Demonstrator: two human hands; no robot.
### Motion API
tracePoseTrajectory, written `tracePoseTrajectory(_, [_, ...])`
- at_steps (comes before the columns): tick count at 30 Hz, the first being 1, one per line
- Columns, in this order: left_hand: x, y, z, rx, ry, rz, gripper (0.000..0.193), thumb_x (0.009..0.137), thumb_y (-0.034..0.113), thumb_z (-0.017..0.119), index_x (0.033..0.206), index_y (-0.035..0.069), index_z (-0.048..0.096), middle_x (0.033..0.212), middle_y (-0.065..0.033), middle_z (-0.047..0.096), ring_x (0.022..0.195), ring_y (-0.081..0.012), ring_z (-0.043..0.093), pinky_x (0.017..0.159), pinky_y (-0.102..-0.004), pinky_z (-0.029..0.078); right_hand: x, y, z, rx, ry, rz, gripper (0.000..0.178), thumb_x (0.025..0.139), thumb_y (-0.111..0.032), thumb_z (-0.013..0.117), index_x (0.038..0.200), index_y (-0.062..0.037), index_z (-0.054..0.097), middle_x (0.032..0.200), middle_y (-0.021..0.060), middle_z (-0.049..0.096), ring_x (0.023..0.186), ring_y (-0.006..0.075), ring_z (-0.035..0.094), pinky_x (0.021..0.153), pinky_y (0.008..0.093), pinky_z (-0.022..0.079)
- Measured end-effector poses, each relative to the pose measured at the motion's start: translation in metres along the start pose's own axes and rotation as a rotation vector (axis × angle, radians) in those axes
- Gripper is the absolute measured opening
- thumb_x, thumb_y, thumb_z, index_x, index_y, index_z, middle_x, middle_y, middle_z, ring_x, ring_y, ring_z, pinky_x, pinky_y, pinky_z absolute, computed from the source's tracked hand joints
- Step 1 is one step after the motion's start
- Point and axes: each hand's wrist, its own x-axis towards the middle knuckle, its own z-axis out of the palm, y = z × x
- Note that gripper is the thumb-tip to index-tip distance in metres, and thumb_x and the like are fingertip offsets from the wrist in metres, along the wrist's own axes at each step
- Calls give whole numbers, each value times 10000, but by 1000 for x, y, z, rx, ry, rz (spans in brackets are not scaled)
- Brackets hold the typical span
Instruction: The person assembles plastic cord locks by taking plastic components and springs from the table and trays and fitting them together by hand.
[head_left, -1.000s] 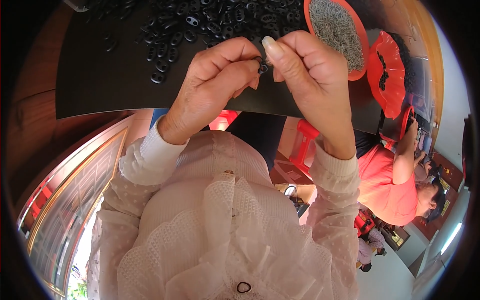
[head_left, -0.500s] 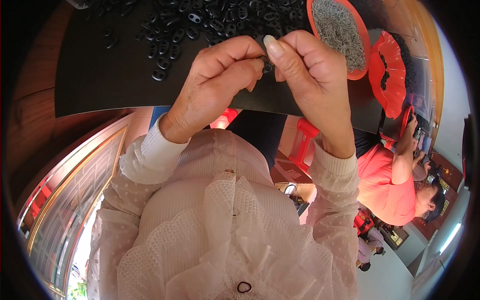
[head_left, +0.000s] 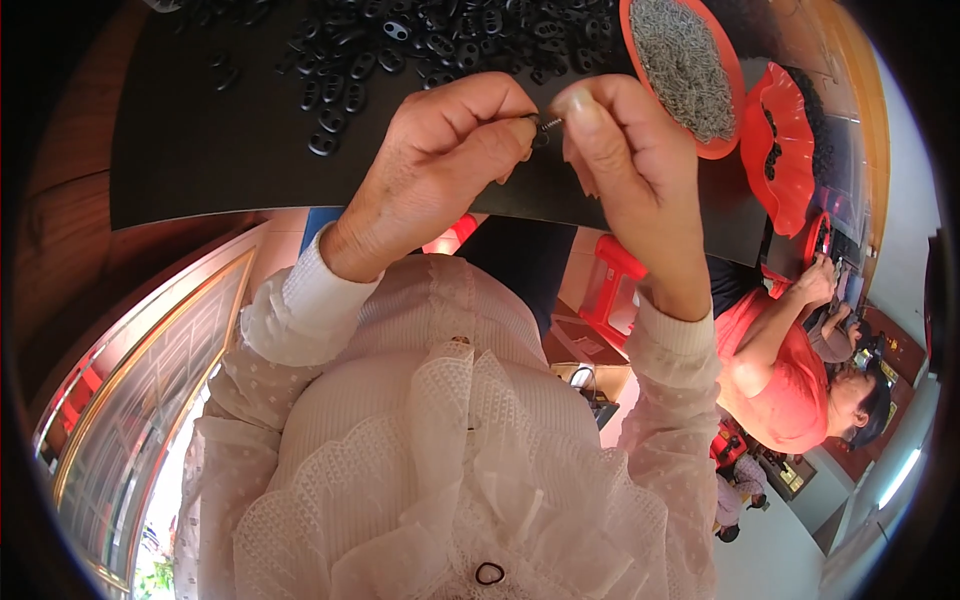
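Thin spring [head_left: 552,124]: spans the gap between left hand [head_left: 450,150] and right hand [head_left: 635,150], above the dark tabletop [head_left: 220,170].
Black piece [head_left: 541,139]: at the spring's left end, mostly hidden by fingers; I can't make out whether the 2 are joined.
Left hand: pinching the black piece, thumb against forefinger.
Right hand: thumb and forefinger gripping the spring's other end.
Loose black pieces [head_left: 361,66]: scattered beyond the hands.
Orange-red bowl [head_left: 715,150]: heaped with grey springs [head_left: 682,70], near the right hand.
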Motion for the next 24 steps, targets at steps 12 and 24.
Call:
tracePoseTrajectory(12, [4, 3, 4, 64, -33, -49, 72, 872, 36, 529, 830, 17, 584, 673, 35, 487, 615, -27, 433, 519, -203, 351, -6, 5, -5, 15, -103, -136, 20, 870, -1, 588, 865, 6, 570, 711, 58, 508, 613, 131, 475, 543, 255, 390])
tracePoseTrajectory(24, [4, 9, 3, 213, -140, -94, 75, 875, 7, 498, 821, -1, 549, 675, 7, 505, 630, -42, 454, 542, -210, 357, -25, -40, -28, -200, -70, -204, 98, 804, -20, 661, 891, 10, 627, 722, 61, 541, 612, 140, 524, 519, 257, 397])
